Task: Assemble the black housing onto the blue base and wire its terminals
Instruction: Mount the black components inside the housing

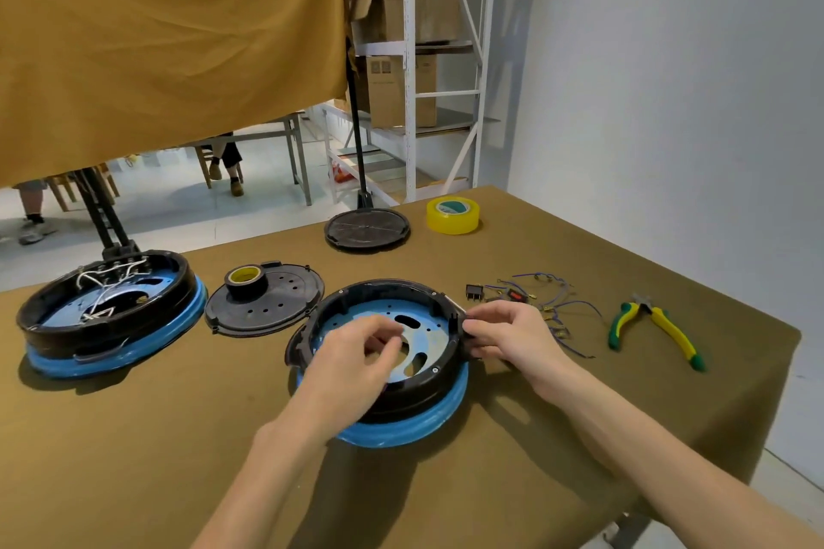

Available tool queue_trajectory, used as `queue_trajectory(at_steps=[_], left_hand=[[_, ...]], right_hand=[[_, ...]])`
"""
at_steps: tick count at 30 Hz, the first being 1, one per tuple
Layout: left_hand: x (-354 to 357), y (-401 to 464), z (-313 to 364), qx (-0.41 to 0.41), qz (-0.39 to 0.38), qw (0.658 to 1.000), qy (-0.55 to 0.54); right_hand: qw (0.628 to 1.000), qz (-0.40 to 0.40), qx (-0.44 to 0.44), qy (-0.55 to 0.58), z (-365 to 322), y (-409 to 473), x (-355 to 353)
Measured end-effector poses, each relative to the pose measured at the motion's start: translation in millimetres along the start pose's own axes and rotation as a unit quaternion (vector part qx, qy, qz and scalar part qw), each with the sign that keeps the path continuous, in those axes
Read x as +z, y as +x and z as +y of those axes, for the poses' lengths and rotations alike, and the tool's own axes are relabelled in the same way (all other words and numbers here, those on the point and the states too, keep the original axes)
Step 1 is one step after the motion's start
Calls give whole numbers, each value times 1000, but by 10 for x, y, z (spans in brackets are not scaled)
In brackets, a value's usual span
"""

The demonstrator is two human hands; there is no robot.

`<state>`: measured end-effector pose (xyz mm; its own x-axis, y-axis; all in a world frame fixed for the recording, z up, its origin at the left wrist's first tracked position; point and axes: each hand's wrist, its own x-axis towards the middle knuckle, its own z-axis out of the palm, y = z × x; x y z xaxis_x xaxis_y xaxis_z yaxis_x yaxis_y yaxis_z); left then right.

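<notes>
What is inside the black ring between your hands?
Inside the black housing lies a light blue plate with dark oval holes. The left hand covers its near-left part, so anything there is hidden.
</notes>
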<state>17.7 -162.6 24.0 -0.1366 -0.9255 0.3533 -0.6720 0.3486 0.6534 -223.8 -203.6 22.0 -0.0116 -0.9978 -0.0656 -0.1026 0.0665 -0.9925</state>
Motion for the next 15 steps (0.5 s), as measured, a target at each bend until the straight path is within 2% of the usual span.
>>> queue_trajectory(at_steps=[2,4,6,9,10,12,15], left_hand=[[165,-15,118,19,-91,994,53],[221,-12,146,34,-103,989,100],[150,19,84,34,-129,988,83],[-73,108,-58,12,-237,971,10],[-132,126,-82,8,-252,968,-4],[-153,142,-98,5,-237,971,-23],[-36,177,-18,-9,-141,986,-92]], right_hand=[[1000,8,1,-17,-19,8,-4],[1000,-4,17,3,-33,21,-11],[996,-26,49,67,-38,37,-17],[979,-54,106,165,-64,62,-21],[972,-63,122,189,-70,63,-16],[962,-82,144,217,-66,48,-2],[966,-112,141,185,-46,22,13]])
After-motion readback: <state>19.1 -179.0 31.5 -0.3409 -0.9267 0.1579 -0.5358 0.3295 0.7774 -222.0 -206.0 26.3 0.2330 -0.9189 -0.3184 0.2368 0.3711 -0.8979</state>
